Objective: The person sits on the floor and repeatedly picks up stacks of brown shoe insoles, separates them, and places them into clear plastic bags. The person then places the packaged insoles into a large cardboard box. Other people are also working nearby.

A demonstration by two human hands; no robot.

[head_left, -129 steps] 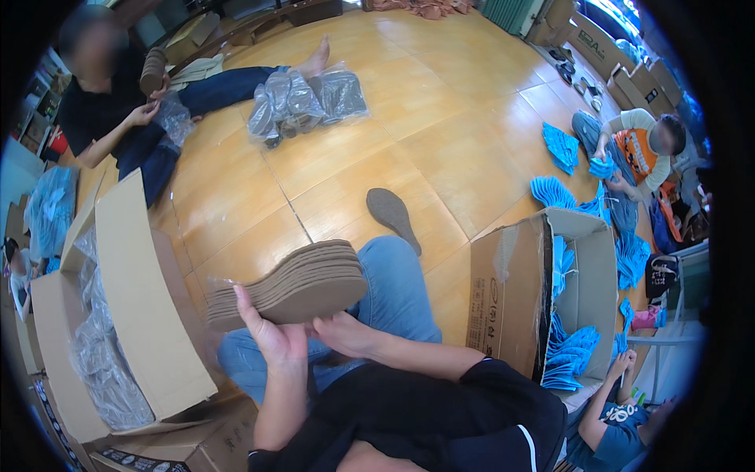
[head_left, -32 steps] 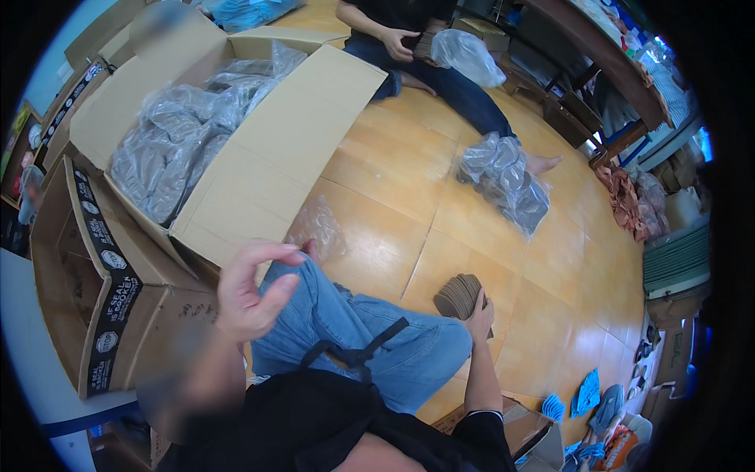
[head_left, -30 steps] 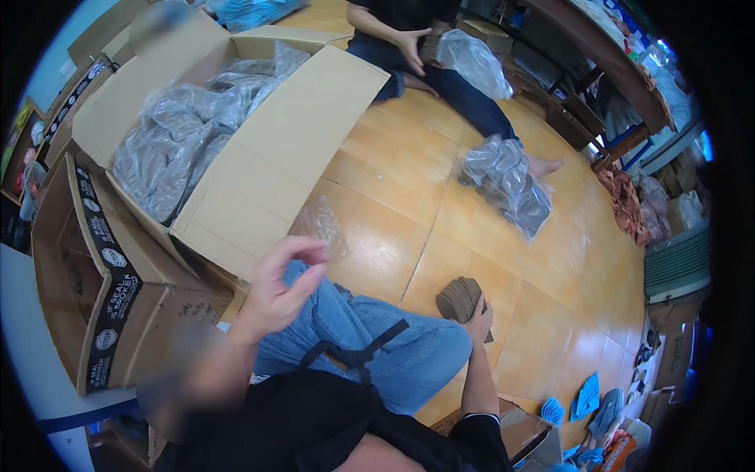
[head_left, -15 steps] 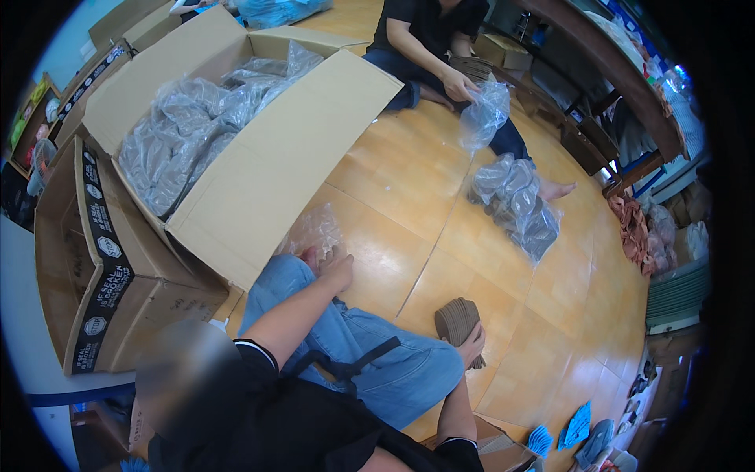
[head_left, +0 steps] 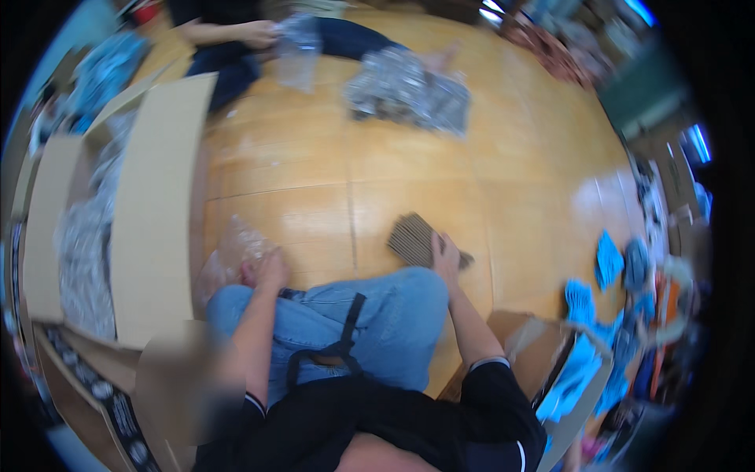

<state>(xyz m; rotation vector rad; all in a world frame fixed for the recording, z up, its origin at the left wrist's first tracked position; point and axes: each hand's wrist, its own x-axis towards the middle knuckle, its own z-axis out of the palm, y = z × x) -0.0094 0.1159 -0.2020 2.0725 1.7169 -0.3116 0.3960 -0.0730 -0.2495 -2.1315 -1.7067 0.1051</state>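
Observation:
My right hand [head_left: 445,253] rests on a stack of brown flat insoles [head_left: 414,237] that lies on the wooden floor [head_left: 487,157] just beyond my knee. My left hand [head_left: 267,270] reaches down to a clear plastic bag [head_left: 232,253] on the floor by my left knee and grips its edge. I sit with my jeans-clad legs folded between both arms.
A big open cardboard box [head_left: 153,204] with clear packets inside stands at my left. Another person [head_left: 236,35] sits across the floor handling a clear bag, with a heap of bagged items [head_left: 405,86] beside them. A smaller box [head_left: 550,362] and blue insoles [head_left: 609,259] are at my right.
My left hand dropped from in front of my face down to the plastic bag on the floor. My right hand stayed on the insole stack. My head turned to the right.

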